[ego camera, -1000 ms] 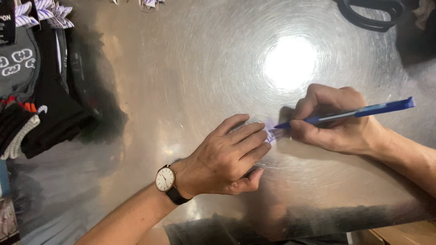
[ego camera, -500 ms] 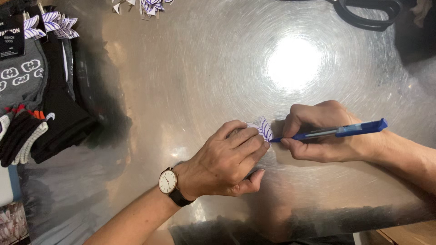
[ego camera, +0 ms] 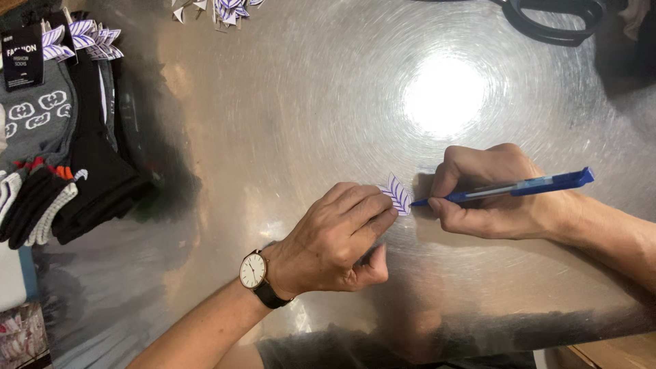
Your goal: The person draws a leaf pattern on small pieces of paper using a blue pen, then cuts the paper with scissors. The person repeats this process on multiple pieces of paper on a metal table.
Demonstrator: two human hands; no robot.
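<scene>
Left hand [ego camera: 338, 242], wristwatch [ego camera: 254, 271] on wrist, pins a small white paper tag with purple leaf stripes [ego camera: 397, 195] to the brushed metal table [ego camera: 287, 123] with its fingertips; right hand [ego camera: 495, 195] grips a blue pen [ego camera: 512, 188], tip touching the tag's edge; stacked socks [ego camera: 61, 171] lie far left.

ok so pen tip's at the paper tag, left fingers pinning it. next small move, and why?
Probably a short pen stroke across the tag. The left hand already presses the small purple-striped paper tag flat on the metal table, and the right hand holds the blue pen in a writing grip with its tip at the tag's right edge.
</scene>
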